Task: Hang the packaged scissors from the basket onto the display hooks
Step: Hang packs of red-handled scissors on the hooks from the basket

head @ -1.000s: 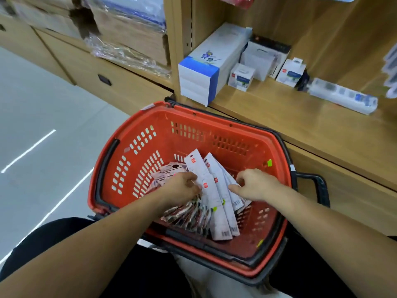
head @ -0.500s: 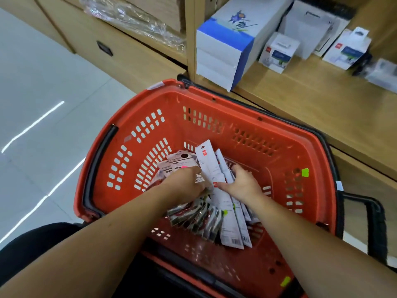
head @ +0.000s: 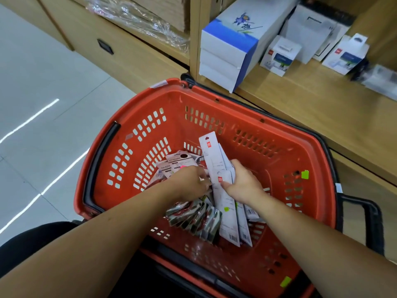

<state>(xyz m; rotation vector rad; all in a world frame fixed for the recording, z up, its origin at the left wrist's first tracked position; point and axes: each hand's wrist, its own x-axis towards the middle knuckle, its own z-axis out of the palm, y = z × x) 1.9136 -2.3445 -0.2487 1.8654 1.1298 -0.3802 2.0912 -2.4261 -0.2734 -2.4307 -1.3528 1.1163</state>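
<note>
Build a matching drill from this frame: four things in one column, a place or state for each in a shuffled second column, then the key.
1. right hand
2. left hand
3. blue-and-white cardboard box
4. red plastic basket

A. stands on the wooden shelf
B. holds both piles of packs
C. grips the long white card packs
D. lies on the fanned silver scissors packs

Pairs: 1-C, 2-D, 3-A, 4-B
</note>
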